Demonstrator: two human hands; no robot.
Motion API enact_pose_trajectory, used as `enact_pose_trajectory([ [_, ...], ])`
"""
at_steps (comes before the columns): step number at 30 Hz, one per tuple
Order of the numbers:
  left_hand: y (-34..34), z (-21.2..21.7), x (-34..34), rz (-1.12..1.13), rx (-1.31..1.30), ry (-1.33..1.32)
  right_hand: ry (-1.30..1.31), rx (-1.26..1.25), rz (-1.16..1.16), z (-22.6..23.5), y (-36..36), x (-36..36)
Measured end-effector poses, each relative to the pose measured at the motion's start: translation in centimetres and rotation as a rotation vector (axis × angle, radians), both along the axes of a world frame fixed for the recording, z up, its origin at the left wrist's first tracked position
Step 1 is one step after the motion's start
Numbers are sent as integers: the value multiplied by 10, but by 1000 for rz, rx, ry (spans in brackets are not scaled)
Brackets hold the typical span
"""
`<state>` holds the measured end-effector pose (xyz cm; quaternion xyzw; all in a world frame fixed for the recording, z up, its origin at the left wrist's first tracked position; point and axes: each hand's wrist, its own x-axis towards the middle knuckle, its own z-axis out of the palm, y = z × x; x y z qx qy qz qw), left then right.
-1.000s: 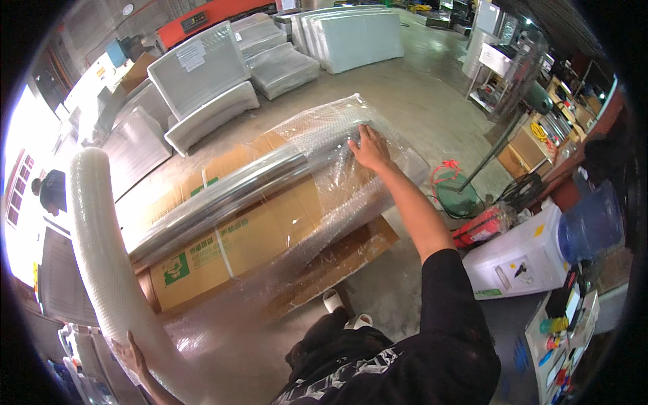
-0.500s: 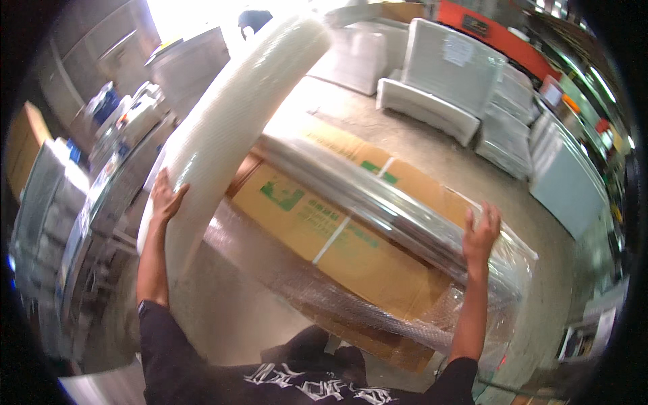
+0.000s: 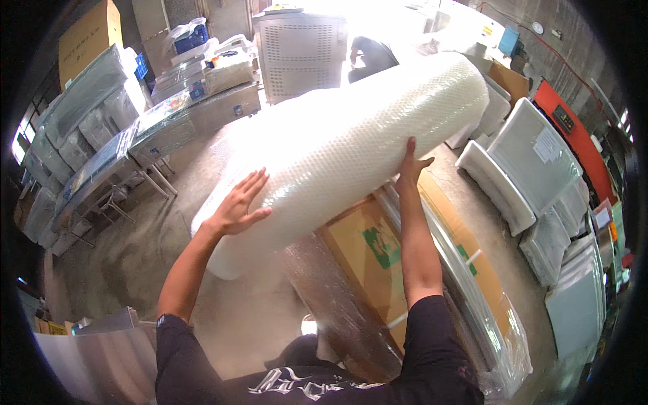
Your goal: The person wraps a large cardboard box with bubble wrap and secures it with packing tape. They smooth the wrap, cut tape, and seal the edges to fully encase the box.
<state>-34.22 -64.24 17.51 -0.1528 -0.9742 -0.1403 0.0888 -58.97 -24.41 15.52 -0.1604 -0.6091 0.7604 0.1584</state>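
Note:
A big, thick roll of white bubble wrap [image 3: 364, 128] slants across the middle in front of me, from lower left to upper right. Flat against its near side, toward the lower left end, lies my left hand [image 3: 237, 206], open with fingers stretched out. Further right, my right hand [image 3: 410, 164] touches the roll's lower side, fingers extended and thumb apart. Beneath my right arm is a flattened brown cardboard box [image 3: 364, 236] with green print. Long clear-wrapped lengths [image 3: 466, 277] lie along it, and plastic wrap covers part of the bundle.
Wrapped metal tables [image 3: 196, 108] stand at the left, with a vented metal cabinet [image 3: 304, 54] behind. Wrapped panels [image 3: 536, 158] lean beside an orange-red beam [image 3: 574, 131] at the right. Another person [image 3: 371, 57] is bent over beyond the roll.
The view has turned left. The bubble wrap roll now lies more slantwise across the middle. My right hand has left the wrapped bundle and is on the roll; my left hand stays on it.

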Motion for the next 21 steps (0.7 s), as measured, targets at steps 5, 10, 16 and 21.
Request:
enact_pose_trajectory([
  [5, -115, -44, 68, 410, 252, 234, 30, -288, 134, -6, -12, -22],
  [10, -94, -161, 171, 480, 1649, -142, 258, -324, 211, -16, -4, -29],
  [16, -135, -187, 146, 565, 1566, 69, 494, -252, 102, 64, 16, -77],
  [21, -163, -51, 137, 521, 1562, 480, 169, -354, 118, 177, 63, -109],
])
